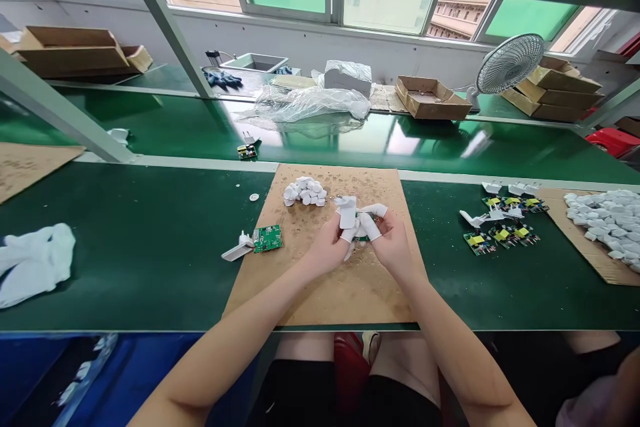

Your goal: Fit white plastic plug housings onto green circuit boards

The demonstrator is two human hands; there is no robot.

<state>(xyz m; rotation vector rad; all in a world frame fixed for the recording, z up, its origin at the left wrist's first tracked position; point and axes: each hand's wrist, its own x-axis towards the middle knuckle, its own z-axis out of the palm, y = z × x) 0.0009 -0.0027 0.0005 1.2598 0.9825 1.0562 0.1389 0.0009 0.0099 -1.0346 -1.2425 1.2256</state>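
Above the brown cardboard sheet (320, 293), both my hands meet around one small assembly. My left hand (330, 237) grips a white plug housing (348, 212), its thumb and fingers closed on it. My right hand (387, 233), with white finger cots on its fingertips, pinches a green circuit board that is mostly covered by the fingers. A heap of small white pieces (305, 191) lies on the sheet just beyond my left hand. Left of my hands rests another green circuit board (268, 239) beside a white plug part (239, 248).
Several boards with yellow components (505, 237) and white plug parts lie to the right, beside a large white pile (607, 220) on cardboard. A white cloth (37, 260) lies far left. Beyond the ledge are a board (247, 151), plastic film (310, 105), an open carton (433, 99) and a fan (510, 63).
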